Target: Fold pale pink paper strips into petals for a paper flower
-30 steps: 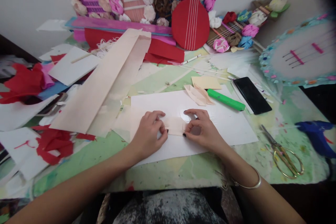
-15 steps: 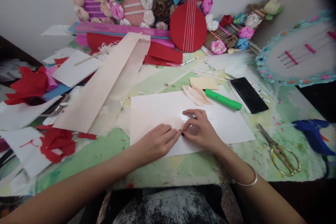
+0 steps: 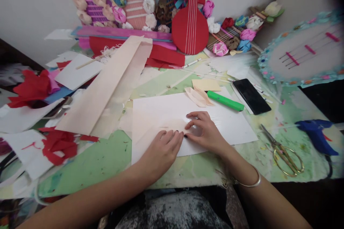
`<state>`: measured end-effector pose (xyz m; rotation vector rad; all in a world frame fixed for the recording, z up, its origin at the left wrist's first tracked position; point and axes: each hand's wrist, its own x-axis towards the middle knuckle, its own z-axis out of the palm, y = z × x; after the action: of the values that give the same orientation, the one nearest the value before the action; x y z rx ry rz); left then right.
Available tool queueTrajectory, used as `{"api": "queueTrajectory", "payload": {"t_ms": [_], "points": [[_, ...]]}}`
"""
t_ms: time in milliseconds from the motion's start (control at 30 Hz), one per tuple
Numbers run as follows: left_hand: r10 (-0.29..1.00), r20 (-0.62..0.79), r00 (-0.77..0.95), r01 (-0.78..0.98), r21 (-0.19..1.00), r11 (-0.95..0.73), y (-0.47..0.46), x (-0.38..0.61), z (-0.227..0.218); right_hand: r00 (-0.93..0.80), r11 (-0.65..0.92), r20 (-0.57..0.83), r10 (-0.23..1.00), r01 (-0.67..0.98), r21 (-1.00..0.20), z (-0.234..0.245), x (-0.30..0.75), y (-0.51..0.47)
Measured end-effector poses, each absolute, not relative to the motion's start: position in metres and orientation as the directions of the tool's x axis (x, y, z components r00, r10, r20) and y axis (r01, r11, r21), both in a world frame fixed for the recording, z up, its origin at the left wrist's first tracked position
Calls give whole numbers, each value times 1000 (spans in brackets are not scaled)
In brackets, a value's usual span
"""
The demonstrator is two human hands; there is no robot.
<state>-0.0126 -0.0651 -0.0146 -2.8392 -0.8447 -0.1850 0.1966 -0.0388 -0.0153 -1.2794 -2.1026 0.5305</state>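
On a white sheet [image 3: 150,114] in front of me, my two hands meet with their fingertips almost touching. My left hand [image 3: 166,150] is palm down, its fingers bent and pressed together over a pale piece of paper [image 3: 170,126] that hardly stands out from the sheet. My right hand [image 3: 202,130] curves its thumb and fingers round the paper's right edge, a small gap showing between them. Folded peach crepe-paper pieces [image 3: 199,96] lie just beyond, touching a green utility knife [image 3: 225,101]. The left thumb is hidden.
Gold-handled scissors [image 3: 283,152], a blue glue gun [image 3: 317,134] and a black phone [image 3: 252,96] are on the right. A long cream crepe-paper strip [image 3: 107,89] and red scraps [image 3: 59,145] cover the left. A red paper lute [image 3: 190,28] leans at the back among paper flowers.
My left hand has shifted slightly left and lowered, its fingers spreading a little flatter over the pale paper. My right hand stays nearly in place. The whole view has shifted slightly.
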Motion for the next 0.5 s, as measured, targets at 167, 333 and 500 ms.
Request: {"api": "queueTrajectory", "payload": {"t_ms": [167, 333, 500], "points": [[550, 202, 810, 574, -81, -815, -65, -14, -18, -403, 563, 396, 825, 648, -513, -13, 192, -47], [543, 221, 810, 564, -38, -825, -64, -19, -20, -548, 716, 469, 692, 605, -349, -18, 186, -56], [525, 266, 808, 548, -12, -837, -65, -26, -24, -617, 731, 405, 675, 632, -256, -20, 185, -62]]}}
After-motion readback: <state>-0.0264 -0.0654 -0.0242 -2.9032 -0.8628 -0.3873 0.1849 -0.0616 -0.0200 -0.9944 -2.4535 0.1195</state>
